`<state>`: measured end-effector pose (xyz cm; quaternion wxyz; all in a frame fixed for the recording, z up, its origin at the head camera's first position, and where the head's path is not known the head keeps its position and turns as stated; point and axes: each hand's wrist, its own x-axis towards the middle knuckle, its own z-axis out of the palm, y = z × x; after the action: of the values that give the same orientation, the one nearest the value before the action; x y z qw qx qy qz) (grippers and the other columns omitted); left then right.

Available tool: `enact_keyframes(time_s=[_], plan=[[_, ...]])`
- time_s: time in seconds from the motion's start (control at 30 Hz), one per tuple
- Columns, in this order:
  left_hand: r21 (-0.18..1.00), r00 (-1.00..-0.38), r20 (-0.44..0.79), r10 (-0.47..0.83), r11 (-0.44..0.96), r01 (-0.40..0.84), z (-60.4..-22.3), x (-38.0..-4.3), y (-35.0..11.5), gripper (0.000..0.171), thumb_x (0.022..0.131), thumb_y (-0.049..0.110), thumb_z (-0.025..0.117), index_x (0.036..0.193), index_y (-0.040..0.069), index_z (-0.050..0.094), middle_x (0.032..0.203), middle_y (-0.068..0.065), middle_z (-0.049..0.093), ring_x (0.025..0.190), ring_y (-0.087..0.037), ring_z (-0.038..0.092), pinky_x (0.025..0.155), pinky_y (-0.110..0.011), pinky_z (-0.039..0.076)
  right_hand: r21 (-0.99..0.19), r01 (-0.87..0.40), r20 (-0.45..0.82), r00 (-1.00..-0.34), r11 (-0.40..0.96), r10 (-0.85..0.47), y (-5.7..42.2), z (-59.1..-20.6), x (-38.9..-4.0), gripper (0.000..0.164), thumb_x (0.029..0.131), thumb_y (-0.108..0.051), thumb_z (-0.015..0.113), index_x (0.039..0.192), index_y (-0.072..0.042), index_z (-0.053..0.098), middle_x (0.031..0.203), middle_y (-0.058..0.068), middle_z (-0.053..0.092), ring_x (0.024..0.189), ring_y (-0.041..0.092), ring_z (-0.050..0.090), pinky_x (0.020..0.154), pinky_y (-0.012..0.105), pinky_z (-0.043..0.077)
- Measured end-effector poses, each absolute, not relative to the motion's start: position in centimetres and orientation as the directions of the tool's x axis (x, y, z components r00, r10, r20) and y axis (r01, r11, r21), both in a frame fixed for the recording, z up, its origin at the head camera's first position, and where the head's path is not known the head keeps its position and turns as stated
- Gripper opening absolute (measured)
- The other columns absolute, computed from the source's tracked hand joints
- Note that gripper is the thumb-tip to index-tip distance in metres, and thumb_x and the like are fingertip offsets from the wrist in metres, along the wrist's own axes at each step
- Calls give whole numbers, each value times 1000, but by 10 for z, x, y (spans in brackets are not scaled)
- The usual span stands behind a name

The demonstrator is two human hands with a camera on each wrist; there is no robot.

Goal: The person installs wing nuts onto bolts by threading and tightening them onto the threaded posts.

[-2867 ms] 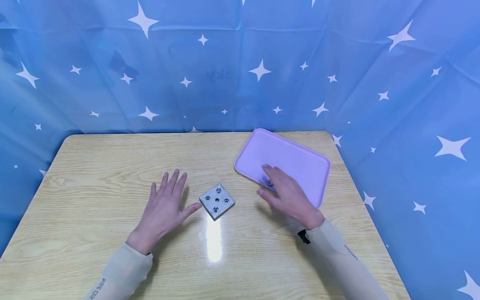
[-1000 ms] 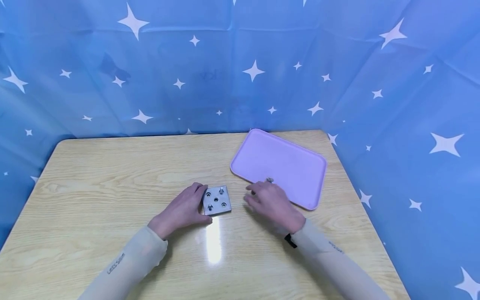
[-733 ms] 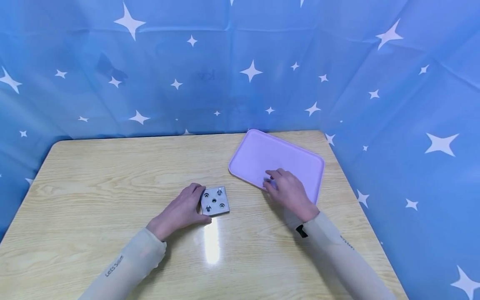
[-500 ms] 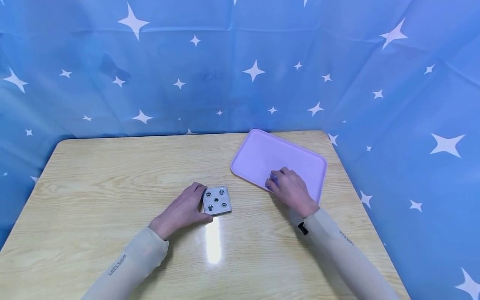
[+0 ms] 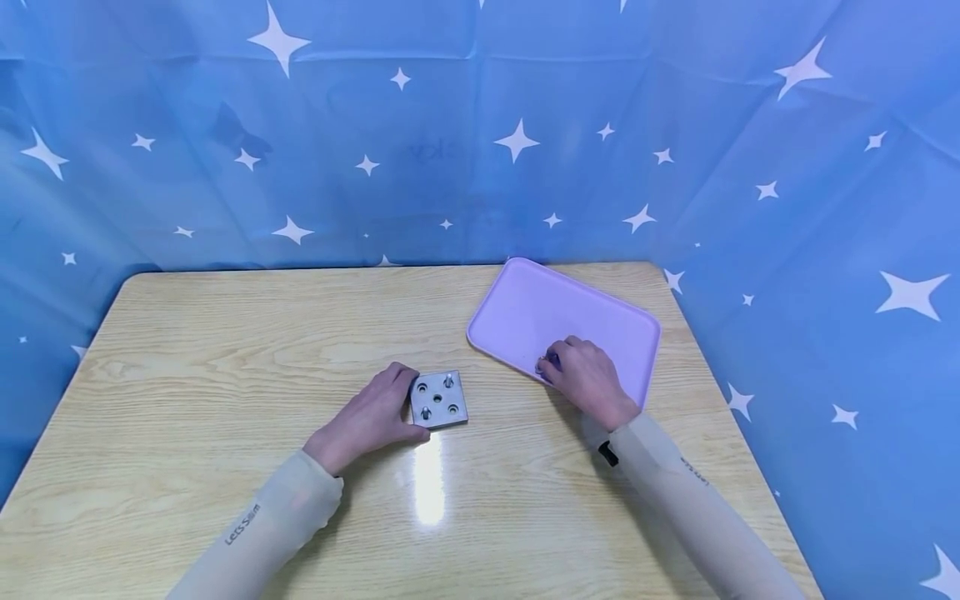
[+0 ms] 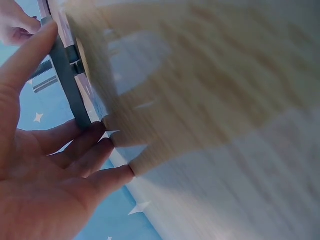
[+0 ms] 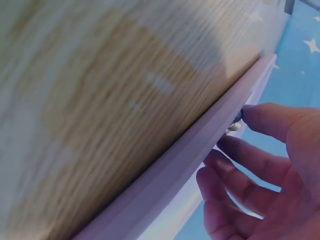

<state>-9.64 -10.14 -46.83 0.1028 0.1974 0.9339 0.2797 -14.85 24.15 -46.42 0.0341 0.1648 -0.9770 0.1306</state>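
A square grey metal plate point(image 5: 438, 400) with several holes and two upright bolts point(image 5: 426, 412) lies on the table. My left hand point(image 5: 371, 417) grips its left side between thumb and fingers. Edge-on in the left wrist view, the plate point(image 6: 70, 80) has the bolts point(image 6: 46, 84) standing out from one face and dark heads on the other. At the near edge of the purple tray point(image 5: 525, 312), my right hand point(image 5: 588, 375) pinches a small metal part point(image 7: 233, 127) with thumb and forefinger; its kind is mostly hidden by the fingers.
The wooden table point(image 5: 262, 333) reaches back to a blue curtain point(image 5: 337, 150) with white stars, which also hangs along the right side. The tray sits askew at the table's back right, its low rim nearest the right hand.
The left hand has come onto the plate, which has turned from diamond-wise to nearly square-on. The right hand moved from beside the plate back over the tray, and its fingertips closed together there.
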Motion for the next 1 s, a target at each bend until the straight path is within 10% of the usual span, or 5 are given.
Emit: enact_keyframes(time_s=[1.0], plan=[[552,-902,-88,422,775,309,-472,-97,-102,80,74,36,94,135,-2,57,127,-11,57,106,-25,58,95,-44,52,-466,-469,182,-881,751,-437,230,-463,-150,15,89,-7,79,93,-8,64,95,8,75,87,24,73,76,40,61]])
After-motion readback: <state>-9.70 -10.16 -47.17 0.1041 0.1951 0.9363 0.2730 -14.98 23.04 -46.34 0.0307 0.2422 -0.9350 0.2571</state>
